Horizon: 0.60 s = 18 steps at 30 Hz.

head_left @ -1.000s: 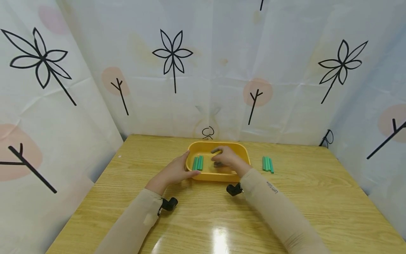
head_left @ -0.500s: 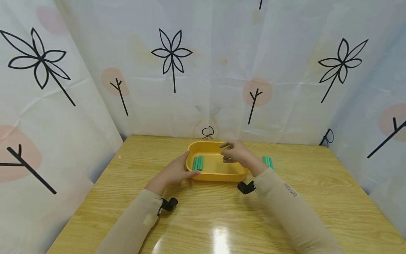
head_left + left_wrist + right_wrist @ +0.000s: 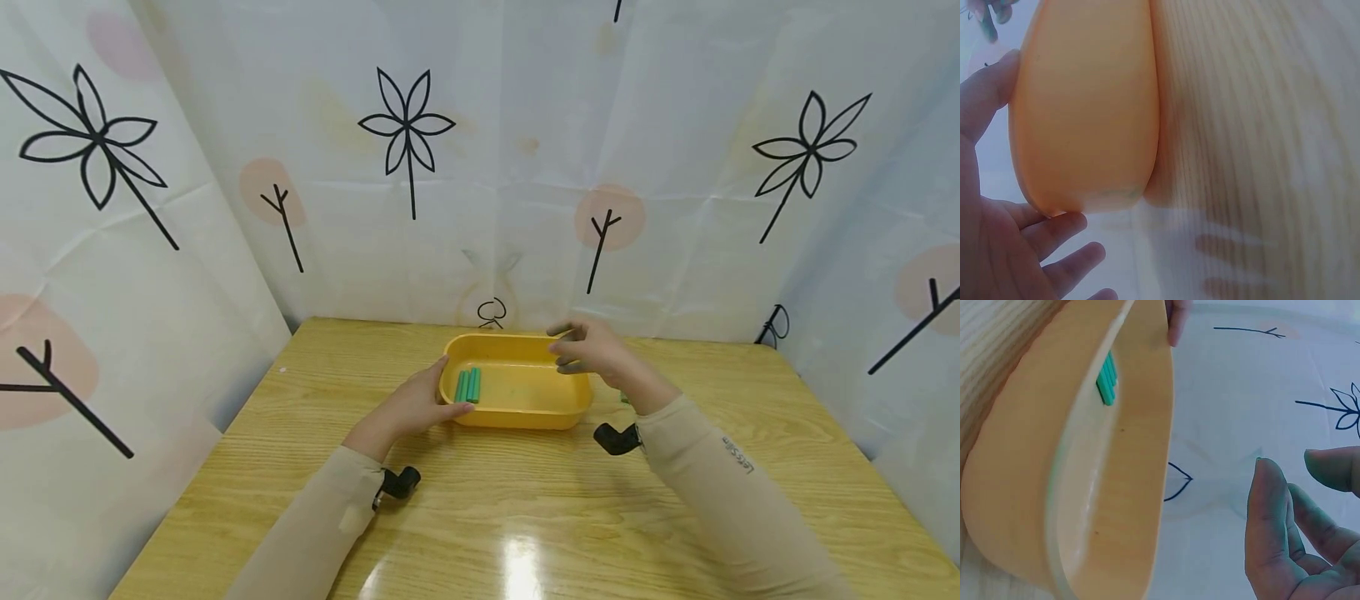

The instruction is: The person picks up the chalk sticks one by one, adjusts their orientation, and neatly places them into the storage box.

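A yellow oblong plastic tub (image 3: 517,419) stands on the wooden table. Several short green sticks (image 3: 468,386) lie side by side in its left end; the right wrist view also shows these green sticks (image 3: 1107,380). My left hand (image 3: 411,408) holds the tub's left end, thumb at the near rim and fingers round the outer end. In the left wrist view, that hand (image 3: 1004,250) touches the tub (image 3: 1088,106) with thumb and fingertips. My right hand (image 3: 596,354) hovers over the tub's right end, thumb and fingers apart, holding nothing. More green sticks (image 3: 624,397) lie right of the tub, mostly hidden by my right hand.
The table (image 3: 480,508) reaches back to a white curtain (image 3: 517,167) printed with flowers and twigs, which also hangs at both sides. Black wrist cameras sit under the left (image 3: 401,482) and right (image 3: 617,438) sleeves.
My right hand has risen out of the tub and moved right, toward the sticks on the table, now mostly covering them. The left hand, the tub and the sticks inside stay put.
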Tool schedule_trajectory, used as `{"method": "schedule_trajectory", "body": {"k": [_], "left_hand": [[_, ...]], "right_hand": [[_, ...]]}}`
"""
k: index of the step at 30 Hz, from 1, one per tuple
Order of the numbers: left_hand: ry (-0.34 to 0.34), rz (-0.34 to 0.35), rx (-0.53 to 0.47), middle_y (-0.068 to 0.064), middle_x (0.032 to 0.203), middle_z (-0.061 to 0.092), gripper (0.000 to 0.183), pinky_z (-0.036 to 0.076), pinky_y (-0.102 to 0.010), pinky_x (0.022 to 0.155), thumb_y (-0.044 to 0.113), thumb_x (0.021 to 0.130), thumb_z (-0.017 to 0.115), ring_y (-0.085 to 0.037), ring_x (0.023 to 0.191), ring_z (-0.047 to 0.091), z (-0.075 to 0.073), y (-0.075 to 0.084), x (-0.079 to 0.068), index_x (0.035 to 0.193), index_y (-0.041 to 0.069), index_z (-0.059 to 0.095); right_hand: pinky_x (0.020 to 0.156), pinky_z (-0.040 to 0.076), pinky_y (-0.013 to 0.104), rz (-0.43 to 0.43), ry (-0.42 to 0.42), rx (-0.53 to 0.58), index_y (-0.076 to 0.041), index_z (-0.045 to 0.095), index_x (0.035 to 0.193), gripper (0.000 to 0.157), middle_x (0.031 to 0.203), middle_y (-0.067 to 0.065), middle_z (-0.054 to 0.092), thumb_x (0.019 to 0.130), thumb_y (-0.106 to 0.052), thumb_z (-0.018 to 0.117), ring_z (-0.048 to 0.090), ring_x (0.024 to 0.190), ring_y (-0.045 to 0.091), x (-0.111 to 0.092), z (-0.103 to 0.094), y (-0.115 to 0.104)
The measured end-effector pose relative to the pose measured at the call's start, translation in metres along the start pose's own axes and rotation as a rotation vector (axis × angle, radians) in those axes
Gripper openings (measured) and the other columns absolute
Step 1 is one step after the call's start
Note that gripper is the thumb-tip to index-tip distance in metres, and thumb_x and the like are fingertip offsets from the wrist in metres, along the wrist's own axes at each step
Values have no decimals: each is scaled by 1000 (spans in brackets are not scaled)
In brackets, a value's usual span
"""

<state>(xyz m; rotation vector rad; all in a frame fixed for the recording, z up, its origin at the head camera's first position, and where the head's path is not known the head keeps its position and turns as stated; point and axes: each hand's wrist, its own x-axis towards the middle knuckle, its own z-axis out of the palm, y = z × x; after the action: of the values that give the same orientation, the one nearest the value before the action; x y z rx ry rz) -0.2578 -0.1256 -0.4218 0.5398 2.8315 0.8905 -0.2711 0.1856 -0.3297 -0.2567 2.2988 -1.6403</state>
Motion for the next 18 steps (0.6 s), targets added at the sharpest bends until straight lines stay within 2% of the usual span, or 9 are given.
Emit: {"method": "schedule_trajectory", "body": {"k": [10, 18], "left_hand": [[4, 4, -11, -20, 159, 32, 110, 30, -49, 116, 63, 86, 69, -34, 143, 36, 1, 0, 1, 160, 3, 15], [10, -3, -7, -19, 159, 32, 111, 30, -50, 116, 65, 85, 69, -34, 143, 36, 2, 0, 1, 161, 4, 15]], "right_hand": [[86, 57, 39, -4, 21, -118, 8, 46, 142, 45, 121, 28, 53, 102, -9, 58, 59, 97, 35, -18, -20, -3], [83, 58, 36, -3, 54, -193, 10, 45, 140, 44, 114, 21, 54, 102, -7, 57, 59, 94, 32, -31, -40, 1]]}}
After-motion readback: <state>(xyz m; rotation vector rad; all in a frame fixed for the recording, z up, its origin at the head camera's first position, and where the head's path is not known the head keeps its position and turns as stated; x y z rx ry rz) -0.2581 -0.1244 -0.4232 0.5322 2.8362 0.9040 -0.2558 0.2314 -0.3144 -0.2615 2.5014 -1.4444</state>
